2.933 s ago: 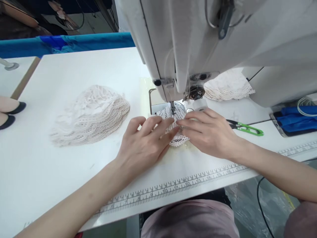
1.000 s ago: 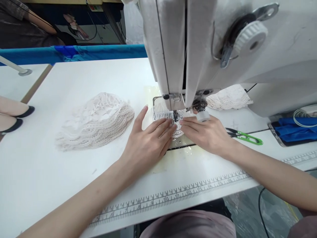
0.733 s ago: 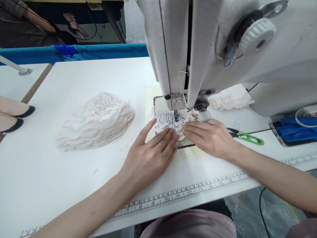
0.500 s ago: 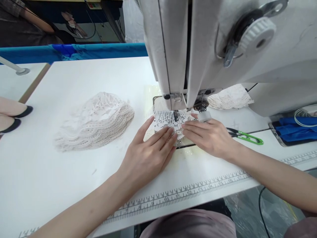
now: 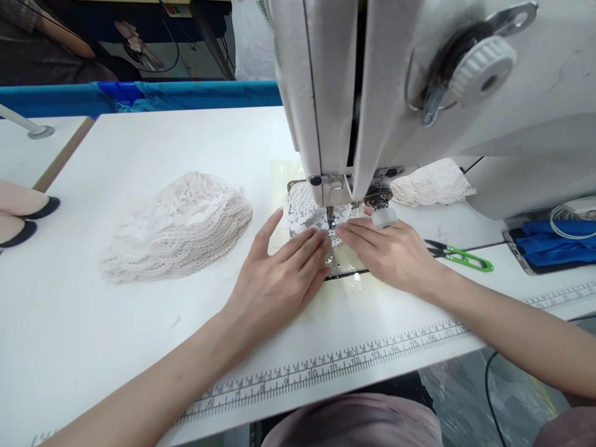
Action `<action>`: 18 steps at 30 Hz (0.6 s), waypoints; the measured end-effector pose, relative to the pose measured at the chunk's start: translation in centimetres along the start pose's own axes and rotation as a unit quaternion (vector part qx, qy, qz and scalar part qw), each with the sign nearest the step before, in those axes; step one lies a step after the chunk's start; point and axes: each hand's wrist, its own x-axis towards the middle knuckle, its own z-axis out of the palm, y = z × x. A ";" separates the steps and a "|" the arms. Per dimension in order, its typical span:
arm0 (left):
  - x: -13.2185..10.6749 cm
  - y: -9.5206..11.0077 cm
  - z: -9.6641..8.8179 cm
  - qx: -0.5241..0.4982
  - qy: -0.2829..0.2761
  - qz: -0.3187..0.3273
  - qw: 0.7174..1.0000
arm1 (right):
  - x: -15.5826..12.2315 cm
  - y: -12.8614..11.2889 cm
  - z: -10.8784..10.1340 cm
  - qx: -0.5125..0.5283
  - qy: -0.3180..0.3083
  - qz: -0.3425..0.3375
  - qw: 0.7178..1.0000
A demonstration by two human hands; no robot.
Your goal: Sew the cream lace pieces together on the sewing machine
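A piece of white lace [image 5: 302, 208] lies under the presser foot [image 5: 330, 217] of a sewing machine [image 5: 326, 93]. My left hand [image 5: 282, 273] rests flat on the lace's near left side, thumb spread away from the fingers. From the right, my right hand [image 5: 388, 248] presses the lace with outstretched fingers, its fingertips close to the foot. Part of the lace is hidden beneath both hands and behind the machine head. A stack of lace pieces [image 5: 181, 230] sits on the table left of my left hand.
More lace [image 5: 433, 183] lies behind the machine head. Green-handled thread snips [image 5: 460, 256] are right of my right hand, with blue cloth [image 5: 554, 245] on a tray beyond. A printed ruler [image 5: 326, 372] runs along the table's front edge. A person's arm [image 5: 65, 34] shows at upper left.
The lace has moved away from me under the presser foot, so less of it shows on the near side. Both hands have shifted slightly forward with it.
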 end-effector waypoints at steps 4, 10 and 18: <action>-0.1 0.1 -0.2 -0.009 -0.003 0.005 1.000 | -0.4 -0.3 -0.2 -0.003 -0.011 -0.001 1.000; 0.0 -0.1 0.0 -0.009 0.015 0.004 1.000 | -0.3 -0.3 -0.4 -0.021 -0.008 -0.006 1.000; 0.3 -0.3 0.0 -0.027 -0.006 -0.018 0.999 | -0.2 -0.1 -0.1 -0.028 -0.013 0.004 1.000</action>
